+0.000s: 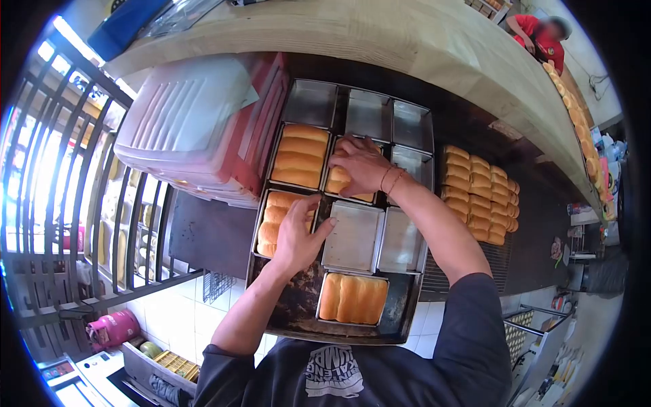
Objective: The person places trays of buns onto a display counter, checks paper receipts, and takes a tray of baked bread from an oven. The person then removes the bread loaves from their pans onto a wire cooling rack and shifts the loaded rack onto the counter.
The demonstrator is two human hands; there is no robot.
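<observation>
My right hand (359, 166) is over a golden bread loaf (335, 182) in a middle pan, its fingers curved around the top and sides; the hand hides part of the loaf. My left hand (298, 234) is open, thumb apart, at the right side of another bread loaf (270, 222) in its pan. A ridged loaf (300, 156) sits in the pan above it. Near my body, one more loaf (354, 298) lies in a pan. Several metal pans (351, 234) hold no bread. All stand on a large dark baking tray (291, 308).
Several unpanned loaves (477, 193) sit on a rack to the right. Pink-and-white plastic boxes (183, 129) stand at the left. A wooden shelf (352, 30) runs across the top. A person in a red shirt (539, 44) is at the far right.
</observation>
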